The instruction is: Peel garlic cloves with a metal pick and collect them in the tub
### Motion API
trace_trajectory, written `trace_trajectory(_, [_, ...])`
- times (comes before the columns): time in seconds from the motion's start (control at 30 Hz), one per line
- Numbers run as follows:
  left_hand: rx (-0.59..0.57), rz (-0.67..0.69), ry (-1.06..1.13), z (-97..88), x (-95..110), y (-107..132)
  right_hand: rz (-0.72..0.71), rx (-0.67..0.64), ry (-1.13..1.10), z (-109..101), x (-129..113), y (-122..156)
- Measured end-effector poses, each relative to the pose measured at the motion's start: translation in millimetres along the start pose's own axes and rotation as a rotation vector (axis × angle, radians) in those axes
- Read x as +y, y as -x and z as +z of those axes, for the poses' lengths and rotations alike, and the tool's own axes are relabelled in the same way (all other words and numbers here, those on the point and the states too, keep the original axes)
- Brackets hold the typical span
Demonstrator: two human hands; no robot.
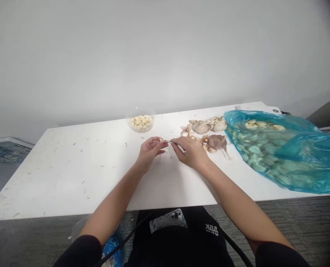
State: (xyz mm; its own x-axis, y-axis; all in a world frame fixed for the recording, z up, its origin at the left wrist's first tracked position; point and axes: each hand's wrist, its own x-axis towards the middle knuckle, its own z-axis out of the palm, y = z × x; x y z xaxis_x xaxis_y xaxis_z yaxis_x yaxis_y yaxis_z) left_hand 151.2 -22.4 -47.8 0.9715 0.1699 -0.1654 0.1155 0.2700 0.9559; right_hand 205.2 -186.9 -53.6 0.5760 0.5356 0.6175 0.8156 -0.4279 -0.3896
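My left hand pinches a small garlic clove between thumb and fingertips above the white table. My right hand is closed on a thin small knife whose tip touches the clove. Both hands meet near the table's middle. Just right of my right hand lie garlic bulbs and loose cloves with papery skins.
A clear bowl of peeled cloves stands at the back centre. A blue plastic bag full of garlic cloves spreads over the table's right end. Bits of skin are scattered across the tabletop. A phone rests on my lap.
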Motion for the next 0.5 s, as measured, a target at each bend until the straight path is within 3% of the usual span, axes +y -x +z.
trace_trajectory(0.2, [-0.011, 0.014, -0.011, -1.2, -1.7, -0.5, 0.012, -0.061, 0.025, 5.3, 0.5, 1.7])
trace_trajectory(0.5, [0.000, 0.039, 0.013, 1.4, -2.5, 0.0, -0.009, -0.017, 0.044, 9.0, 1.1, 2.9])
